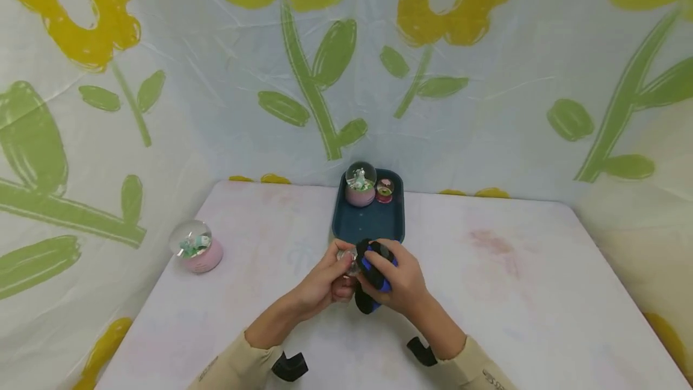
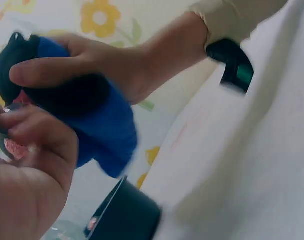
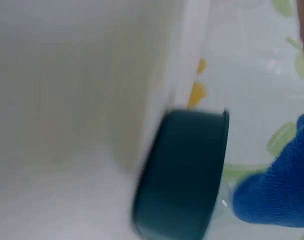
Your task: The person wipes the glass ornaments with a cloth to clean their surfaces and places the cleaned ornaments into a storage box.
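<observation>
Small clear globe [image 1: 348, 256] is up off the surface [image 1: 271, 239], just on the person's side of the tray, between the two hands. Left hand [image 1: 323, 278] pinches it, thumb over the near side, fingers curled behind. Right hand [image 1: 402, 278] grips a blue-and-black cloth [image 1: 378, 262], thumb pressed on top, cloth up against the globe's right side; exact contact is hidden by fingers.

Reads as a wipe. To do it well: hold the globe by its base, off the glass; spread a flat patch of cloth over the dome; light, even strokes; turn the globe between passes. Loose cloth hangs below the grip, so gather it or it may snag. Smooth glass could slip; work low over the surface.

Beyond: dark tray [image 1: 364, 226] holds a large pink-based globe [image 1: 360, 183] and a small red-based globe [image 1: 385, 189]. Another pink-based globe [image 1: 197, 247] sits well apart, far left. Flower-print backdrop [image 1: 503, 119] behind.
</observation>
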`<state>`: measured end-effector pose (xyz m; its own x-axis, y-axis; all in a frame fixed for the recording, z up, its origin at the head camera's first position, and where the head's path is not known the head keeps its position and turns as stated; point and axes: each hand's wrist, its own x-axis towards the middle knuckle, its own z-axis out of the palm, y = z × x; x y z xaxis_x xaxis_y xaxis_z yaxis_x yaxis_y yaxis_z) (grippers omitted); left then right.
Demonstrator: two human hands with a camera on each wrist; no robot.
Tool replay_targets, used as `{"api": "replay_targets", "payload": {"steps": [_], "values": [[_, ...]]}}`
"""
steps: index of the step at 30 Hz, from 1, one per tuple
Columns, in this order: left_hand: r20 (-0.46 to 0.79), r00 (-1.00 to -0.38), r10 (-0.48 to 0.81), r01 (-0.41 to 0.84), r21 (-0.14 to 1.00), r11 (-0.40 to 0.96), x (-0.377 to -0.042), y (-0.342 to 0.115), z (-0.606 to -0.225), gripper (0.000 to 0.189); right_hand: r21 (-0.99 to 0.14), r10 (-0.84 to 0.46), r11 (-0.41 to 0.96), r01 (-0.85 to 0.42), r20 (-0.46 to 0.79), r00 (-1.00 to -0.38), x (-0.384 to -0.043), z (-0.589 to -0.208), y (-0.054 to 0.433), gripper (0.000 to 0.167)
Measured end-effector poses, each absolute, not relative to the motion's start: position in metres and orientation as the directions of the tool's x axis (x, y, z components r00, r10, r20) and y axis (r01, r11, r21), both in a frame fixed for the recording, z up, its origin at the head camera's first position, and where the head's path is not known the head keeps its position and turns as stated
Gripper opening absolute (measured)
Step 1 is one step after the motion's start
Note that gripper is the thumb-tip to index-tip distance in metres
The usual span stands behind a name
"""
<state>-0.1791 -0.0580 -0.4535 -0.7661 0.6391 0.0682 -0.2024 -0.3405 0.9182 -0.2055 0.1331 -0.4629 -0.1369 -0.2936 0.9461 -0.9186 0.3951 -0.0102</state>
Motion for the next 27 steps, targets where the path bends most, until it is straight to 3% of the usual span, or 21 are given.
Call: {"api": "replay_targets", "payload": {"steps": [4, 8, 12, 15, 17, 21, 25, 27], "values": [[0.125, -0.813, 0.568, -0.029, 0.966, -0.255, -0.184, -0.057, -0.453, 0.029, -0.306, -0.159, 0.354, -0.884, 0.912, -0.379, -0.202, -0.465, 0.126, 0.037], [0.203, -0.83, 0.519, 0.1, 0.971, -0.219, -0.188, -0.055, -0.455, 0.031, -0.503, -0.071, 0.289, -0.814, 0.837, -0.542, -0.193, -0.454, 0.118, 0.027], [0.322, -0.805, 0.499, 0.319, 0.943, -0.095, -0.188, -0.056, -0.462, 0.034, -0.771, -0.02, 0.175, -0.612, 0.619, -0.785, -0.176, -0.437, 0.112, 0.022], [0.4, -0.779, 0.483, 0.469, 0.883, 0.024, -0.189, -0.056, -0.468, 0.039, -0.893, -0.029, 0.123, -0.433, 0.433, -0.901, -0.17, -0.428, 0.111, 0.02], [0.426, -0.768, 0.479, 0.488, 0.873, 0.007, -0.188, -0.057, -0.472, 0.037, -0.897, -0.039, 0.14, -0.419, 0.418, -0.908, -0.171, -0.43, 0.111, 0.02], [0.423, -0.763, 0.489, 0.419, 0.9, -0.125, -0.187, -0.055, -0.476, 0.029, -0.772, -0.044, 0.283, -0.569, 0.582, -0.812, -0.182, -0.451, 0.115, 0.021], [0.408, -0.763, 0.502, 0.318, 0.912, -0.258, -0.188, -0.055, -0.472, 0.025, -0.546, -0.102, 0.419, -0.726, 0.766, -0.635, -0.189, -0.461, 0.119, 0.023], [0.366, -0.766, 0.528, 0.199, 0.917, -0.346, -0.185, -0.055, -0.47, 0.021, -0.379, -0.165, 0.457, -0.805, 0.853, -0.496, -0.191, -0.461, 0.121, 0.027]]}}
